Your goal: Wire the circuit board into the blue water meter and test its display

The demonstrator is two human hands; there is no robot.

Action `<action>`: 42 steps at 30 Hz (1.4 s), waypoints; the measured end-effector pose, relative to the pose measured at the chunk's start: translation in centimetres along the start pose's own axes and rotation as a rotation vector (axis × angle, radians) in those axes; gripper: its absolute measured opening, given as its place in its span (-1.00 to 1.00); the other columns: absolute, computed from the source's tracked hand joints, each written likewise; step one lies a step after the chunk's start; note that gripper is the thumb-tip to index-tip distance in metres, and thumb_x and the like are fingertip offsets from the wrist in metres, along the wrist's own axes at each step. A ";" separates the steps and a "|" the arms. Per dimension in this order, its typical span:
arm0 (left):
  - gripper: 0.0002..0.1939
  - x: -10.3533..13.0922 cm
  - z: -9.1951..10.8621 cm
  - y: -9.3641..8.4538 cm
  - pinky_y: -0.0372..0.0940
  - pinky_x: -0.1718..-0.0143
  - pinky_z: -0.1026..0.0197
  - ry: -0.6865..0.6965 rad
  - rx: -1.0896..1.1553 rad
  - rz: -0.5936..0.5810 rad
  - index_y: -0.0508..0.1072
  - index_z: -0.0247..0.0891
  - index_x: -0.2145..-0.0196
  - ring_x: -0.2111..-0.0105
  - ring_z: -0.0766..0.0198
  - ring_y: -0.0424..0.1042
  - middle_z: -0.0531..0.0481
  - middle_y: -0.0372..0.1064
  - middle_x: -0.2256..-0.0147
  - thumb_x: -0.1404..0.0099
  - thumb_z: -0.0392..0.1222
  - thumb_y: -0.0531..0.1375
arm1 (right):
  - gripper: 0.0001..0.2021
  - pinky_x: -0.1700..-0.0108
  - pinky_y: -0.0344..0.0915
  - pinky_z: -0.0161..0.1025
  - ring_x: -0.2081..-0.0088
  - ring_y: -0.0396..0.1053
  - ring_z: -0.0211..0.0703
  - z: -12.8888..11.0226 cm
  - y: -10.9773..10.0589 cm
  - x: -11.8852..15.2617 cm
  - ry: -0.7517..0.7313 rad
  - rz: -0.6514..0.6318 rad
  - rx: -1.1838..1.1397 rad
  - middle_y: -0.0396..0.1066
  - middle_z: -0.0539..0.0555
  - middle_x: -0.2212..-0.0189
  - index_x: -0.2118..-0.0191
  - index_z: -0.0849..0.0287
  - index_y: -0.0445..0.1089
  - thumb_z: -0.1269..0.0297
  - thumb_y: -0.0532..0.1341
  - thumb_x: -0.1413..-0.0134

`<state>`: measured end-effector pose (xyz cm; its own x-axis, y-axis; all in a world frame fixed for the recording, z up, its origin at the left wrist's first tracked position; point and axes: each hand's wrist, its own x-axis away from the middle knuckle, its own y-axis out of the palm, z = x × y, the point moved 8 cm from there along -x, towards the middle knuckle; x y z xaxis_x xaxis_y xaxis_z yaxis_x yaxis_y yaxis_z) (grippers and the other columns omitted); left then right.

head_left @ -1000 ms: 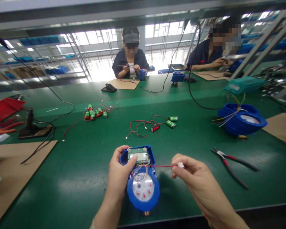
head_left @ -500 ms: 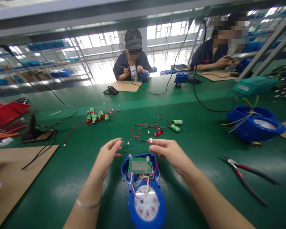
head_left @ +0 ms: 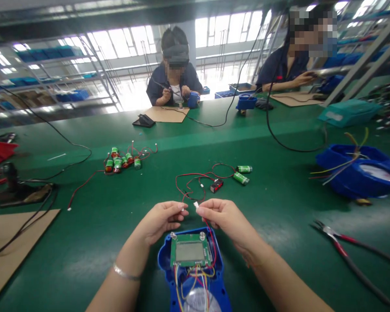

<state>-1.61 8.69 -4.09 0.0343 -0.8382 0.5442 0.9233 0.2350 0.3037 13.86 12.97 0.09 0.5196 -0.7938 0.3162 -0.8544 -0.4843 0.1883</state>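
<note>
My left hand (head_left: 164, 220) pinches a small white wire connector (head_left: 183, 209) at the end of a red lead. That lead runs back to a small black module with a lit red display (head_left: 216, 185). Opposite it, my right hand (head_left: 222, 216) grips another white connector (head_left: 196, 204), from which a red wire (head_left: 213, 242) drops to the blue meter housing (head_left: 164, 253). The two connectors face each other, a small gap between them. Inside the housing sits a green circuit board (head_left: 191, 250) with a grey screen, coloured wires below it. The lower housing is cut off by the frame.
Two green batteries (head_left: 241, 178) lie beyond the module. Several wired green batteries (head_left: 117, 164) cluster at left. Red-handled cutters (head_left: 336, 237) and another blue meter (head_left: 354, 169) are at right. A black stand (head_left: 14, 186) and cardboard (head_left: 16, 242) are left; two people work across the bench.
My left hand has moved right and taken hold of the module lead's connector. My right hand has come nearer to it with its own connector. The camera view has shifted.
</note>
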 end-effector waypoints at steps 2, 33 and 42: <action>-0.85 -0.1 -0.3 0.8 0.42 0.54 0.45 -0.021 0.057 -0.037 0.56 -0.42 0.30 0.54 0.40 0.42 -0.12 0.47 0.40 -0.37 -0.44 0.18 | -0.62 0.47 -0.09 -0.32 0.55 0.06 -0.36 0.3 0.3 0.0 0.019 -0.031 0.001 0.30 -0.06 0.60 0.47 0.27 0.46 0.02 0.46 0.26; -0.52 0.7 -0.3 3.4 0.28 0.53 0.46 0.041 0.191 -0.139 0.55 -0.41 0.48 0.57 0.43 0.32 0.00 0.38 0.54 0.23 -0.07 0.63 | -0.66 0.46 0.16 -0.36 0.55 0.29 -0.34 -0.3 0.7 0.5 0.011 -0.003 -0.007 0.45 -0.02 0.59 0.51 0.27 0.48 0.18 0.56 0.37; -0.51 0.6 0.3 3.3 0.25 0.50 0.45 0.108 0.252 -0.151 0.57 -0.39 0.40 0.53 0.42 0.32 0.04 0.35 0.55 0.18 -0.04 0.61 | -0.60 0.42 0.09 -0.30 0.52 0.22 -0.31 0.6 1.3 0.5 0.060 -0.087 0.032 0.44 0.02 0.55 0.51 0.27 0.53 -0.05 0.44 0.21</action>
<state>1.35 9.11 -2.47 -0.0430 -0.9171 0.3963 0.7980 0.2072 0.5660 13.06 11.75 -0.07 0.5895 -0.7252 0.3557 -0.8052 -0.5623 0.1882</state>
